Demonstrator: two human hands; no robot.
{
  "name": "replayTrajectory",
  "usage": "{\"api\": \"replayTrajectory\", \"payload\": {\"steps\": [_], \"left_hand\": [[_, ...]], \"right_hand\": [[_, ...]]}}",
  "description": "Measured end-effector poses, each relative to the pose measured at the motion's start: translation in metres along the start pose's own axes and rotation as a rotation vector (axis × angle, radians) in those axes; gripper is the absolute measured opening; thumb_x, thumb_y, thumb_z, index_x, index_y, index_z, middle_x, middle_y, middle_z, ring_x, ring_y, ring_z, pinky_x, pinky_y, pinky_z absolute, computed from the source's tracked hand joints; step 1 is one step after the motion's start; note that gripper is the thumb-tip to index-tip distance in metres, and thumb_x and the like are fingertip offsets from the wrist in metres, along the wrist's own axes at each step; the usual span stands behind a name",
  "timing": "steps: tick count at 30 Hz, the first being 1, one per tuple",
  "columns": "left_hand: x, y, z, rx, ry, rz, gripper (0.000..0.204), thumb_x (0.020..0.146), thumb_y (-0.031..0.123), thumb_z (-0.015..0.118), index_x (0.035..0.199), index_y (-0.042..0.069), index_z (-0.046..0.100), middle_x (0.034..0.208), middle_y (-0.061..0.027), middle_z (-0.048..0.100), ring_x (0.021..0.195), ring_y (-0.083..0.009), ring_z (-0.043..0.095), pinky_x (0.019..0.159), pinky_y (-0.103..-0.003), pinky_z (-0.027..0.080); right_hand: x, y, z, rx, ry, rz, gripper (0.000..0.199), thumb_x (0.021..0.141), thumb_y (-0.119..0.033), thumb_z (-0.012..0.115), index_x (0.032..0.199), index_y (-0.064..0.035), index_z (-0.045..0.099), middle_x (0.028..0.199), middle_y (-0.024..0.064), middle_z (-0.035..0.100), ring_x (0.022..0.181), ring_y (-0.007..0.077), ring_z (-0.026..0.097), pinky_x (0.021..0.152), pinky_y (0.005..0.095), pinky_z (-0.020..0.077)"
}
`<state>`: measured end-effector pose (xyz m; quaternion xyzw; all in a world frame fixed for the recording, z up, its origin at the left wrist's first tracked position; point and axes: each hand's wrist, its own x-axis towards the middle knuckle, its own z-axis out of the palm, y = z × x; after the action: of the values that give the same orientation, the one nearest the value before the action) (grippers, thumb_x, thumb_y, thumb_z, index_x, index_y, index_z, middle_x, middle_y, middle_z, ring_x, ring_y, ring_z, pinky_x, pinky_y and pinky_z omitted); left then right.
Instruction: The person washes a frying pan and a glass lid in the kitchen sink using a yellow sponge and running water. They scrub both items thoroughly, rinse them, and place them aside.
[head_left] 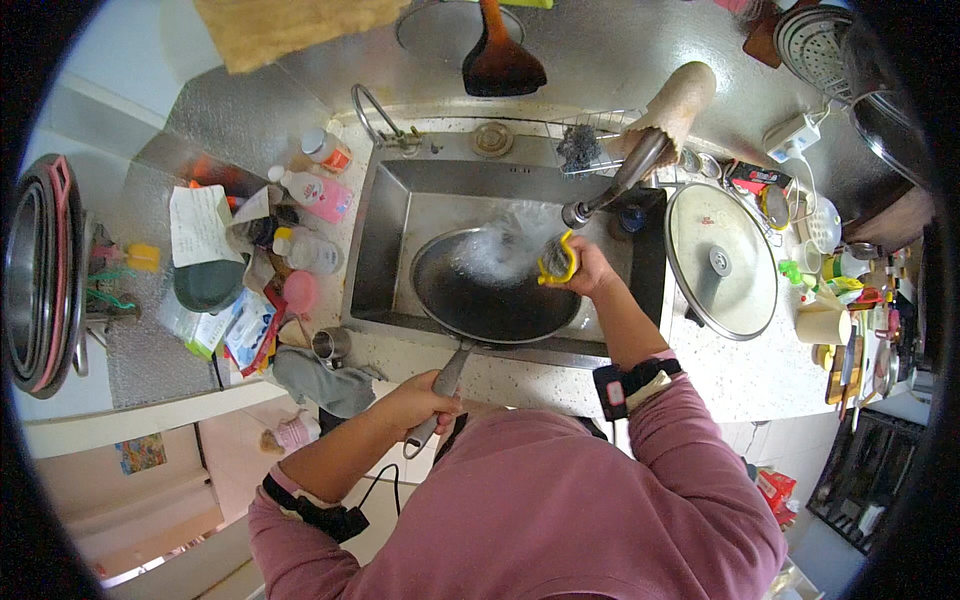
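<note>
With fingers curled round the handle [454, 368], the left hand [432, 402] is holding the pan [500, 308] in the sink [382, 205], likely making it steady for good scrubbing, and the right hand [593, 268] is gripping the yellow scrubber [557, 261] beside the splashing water [503, 248].

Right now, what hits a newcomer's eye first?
First, the dark pan at the sink, centre, water splashing on it, the left grip on its handle. Next, the yellow-edged item in the right grip, by the pan's right side. Then the large round lid, right of the sink.
</note>
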<state>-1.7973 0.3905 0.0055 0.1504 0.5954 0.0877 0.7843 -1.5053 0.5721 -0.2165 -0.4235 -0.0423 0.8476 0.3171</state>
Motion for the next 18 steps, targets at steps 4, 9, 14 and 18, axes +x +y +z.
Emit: {"api": "replayTrajectory", "payload": {"steps": [4,9,14,18], "left_hand": [[0.01,0.014,-0.009,0.162,0.181,0.032,0.025,0.078,-0.001,0.062,0.097,0.001,0.046,0.068,-0.0073,0.053,0.052,-0.0145,0.053,0.043,-0.032,0.046],[0.012,0.03,-0.031,0.454,0.332,0.038,0.03,0.073,0.0,0.064,0.099,-0.001,0.048,0.07,-0.009,0.055,0.053,-0.017,0.055,0.045,-0.032,0.046],[0.014,0.036,-0.059,0.81,0.458,0.079,0.039,0.067,0.003,0.066,0.103,-0.004,0.054,0.082,-0.0181,0.063,0.068,-0.025,0.065,0.058,-0.037,0.05],[0.01,0.027,-0.08,1.189,0.588,0.355,0.046,0.064,0.004,0.064,0.108,-0.001,0.054,0.095,-0.0225,0.064,0.09,-0.0384,0.062,0.076,-0.043,0.049]], "right_hand": [[0.008,-0.008,0.007,0.52,-0.238,-0.085,0.05,0.088,-0.044,0.046,0.124,-0.0106,0.051,0.137,0.0184,0.042,0.121,0.0479,0.039,0.097,0.0647,0.0378],[0.048,-0.016,0.014,0.504,-0.114,-0.197,0.037,0.096,-0.04,0.042,0.12,-0.0123,0.048,0.118,0.0156,0.052,0.103,0.0375,0.054,0.076,0.0496,0.0536],[0.067,-0.009,0.005,-0.053,0.308,-0.382,0.028,0.091,-0.011,0.047,0.119,-0.0153,0.051,0.08,0.0061,0.06,0.067,0.0205,0.058,0.05,0.0337,0.0516],[0.036,-0.012,0.006,-0.906,0.73,-0.609,0.03,0.091,-0.028,0.052,0.118,-0.0169,0.056,0.087,0.0133,0.068,0.08,0.033,0.065,0.065,0.0417,0.0518]]}}
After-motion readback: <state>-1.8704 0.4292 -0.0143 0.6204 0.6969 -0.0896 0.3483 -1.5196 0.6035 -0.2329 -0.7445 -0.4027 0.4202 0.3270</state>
